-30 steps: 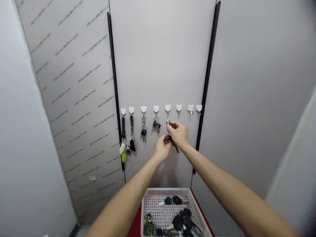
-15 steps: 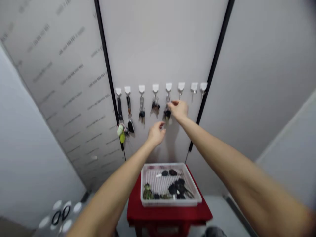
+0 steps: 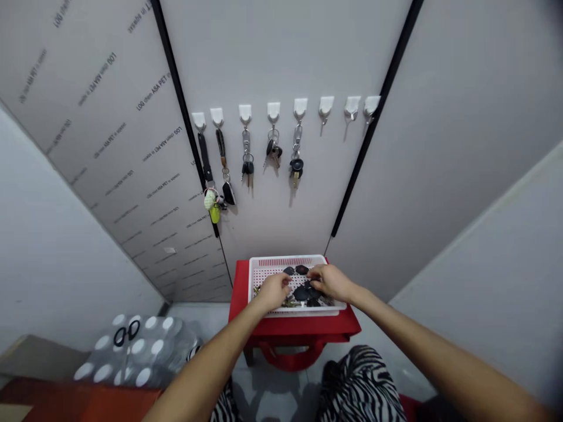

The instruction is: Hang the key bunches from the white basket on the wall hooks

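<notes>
A white perforated basket [image 3: 264, 266] holding several black keys sits on a red stool [image 3: 290, 328] against the wall. Both hands are down inside the basket. My left hand [image 3: 273, 291] rests over the keys at its left side, fingers curled. My right hand [image 3: 328, 281] is over the dark key fobs [image 3: 303, 293] in the middle, fingers bent onto them; what they hold is hidden. On the wall above, a row of white hooks [image 3: 325, 105] runs across; the left several carry key bunches, the newest one [image 3: 296, 167] on the fifth hook.
The three rightmost hooks [image 3: 352, 105] are bare. A pack of bottles with white caps [image 3: 127, 351] lies on the floor at lower left. My zebra-print trousers [image 3: 360, 381] show at the bottom. Black vertical strips [image 3: 369, 129] divide the grey wall panels.
Both hands left the key bunch hanging on the fifth hook and dropped down into the basket. The view tilted downward, showing the stool and floor.
</notes>
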`<state>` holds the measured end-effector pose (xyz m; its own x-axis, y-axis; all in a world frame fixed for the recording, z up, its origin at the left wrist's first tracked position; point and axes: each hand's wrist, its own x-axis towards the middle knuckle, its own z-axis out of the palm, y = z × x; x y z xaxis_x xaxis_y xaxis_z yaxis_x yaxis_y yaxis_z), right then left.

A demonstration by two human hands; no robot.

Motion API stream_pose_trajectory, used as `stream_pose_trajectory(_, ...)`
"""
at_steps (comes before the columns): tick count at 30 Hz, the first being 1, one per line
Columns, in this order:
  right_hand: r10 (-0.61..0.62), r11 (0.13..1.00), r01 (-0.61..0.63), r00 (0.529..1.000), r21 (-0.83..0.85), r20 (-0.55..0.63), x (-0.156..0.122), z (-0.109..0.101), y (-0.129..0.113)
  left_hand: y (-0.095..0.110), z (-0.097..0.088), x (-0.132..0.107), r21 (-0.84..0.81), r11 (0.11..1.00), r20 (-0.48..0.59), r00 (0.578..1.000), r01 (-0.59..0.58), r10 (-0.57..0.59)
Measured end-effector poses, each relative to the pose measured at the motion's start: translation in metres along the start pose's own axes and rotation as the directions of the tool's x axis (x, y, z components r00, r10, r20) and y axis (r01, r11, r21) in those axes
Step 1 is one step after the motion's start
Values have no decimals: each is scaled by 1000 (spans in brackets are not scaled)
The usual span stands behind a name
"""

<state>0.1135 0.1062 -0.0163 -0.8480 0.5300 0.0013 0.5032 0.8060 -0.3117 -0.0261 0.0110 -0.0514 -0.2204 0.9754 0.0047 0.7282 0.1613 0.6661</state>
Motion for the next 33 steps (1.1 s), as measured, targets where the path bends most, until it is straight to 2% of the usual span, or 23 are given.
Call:
stream_pose_trajectory(2,-45,996,48,998,-78,34,-4,1,-2,4,4,-1,36,999,46,999,5,-6)
stream_pose_trajectory(6,-34,980,47,997,-196,72,-5,4,-7,15,7,-3,138,990,95,995,-15,2)
stream_pose_trajectory(8,-13,990,21,999,-143,53,-4,3,-7,19,8,-2,175,984,96,995,-28,12)
stream_pose_trajectory(10,15,1000,-14,999,-9,31,-2,0,-6,21,8,-1,165,986,70,997,-24,13)
stream_pose_trajectory(13,69,972,-64,998,227,-14,1,-10,-3,21,5,4,44,999,17,1000,-5,4)
stream_pose_trajectory(15,103,920,-77,994,383,-47,4,-16,-2,21,1,8,-80,997,-10,1000,2,-3)
stream_pose_trajectory(18,175,780,-116,984,615,-36,8,-23,-5,23,-6,12,-263,963,-85,996,-50,29)
stream_pose_trajectory(20,210,686,-143,978,713,-7,10,-28,-10,26,-8,13,-377,920,-121,990,-109,68)
stream_pose_trajectory(24,235,579,-134,972,804,-7,15,-38,-21,36,-8,14,-630,762,-87,989,-147,119)
stream_pose_trajectory(28,267,509,-73,961,858,-77,16,-48,-25,48,-14,18,-791,606,-92,996,-79,10)
stream_pose_trajectory(30,276,500,-27,952,866,-130,15,-52,-24,54,-19,22,-797,600,-123,991,-71,-47)
stream_pose_trajectory(33,322,534,19,919,845,-225,17,-63,-19,65,-31,34,-780,618,-180,980,-93,-79)
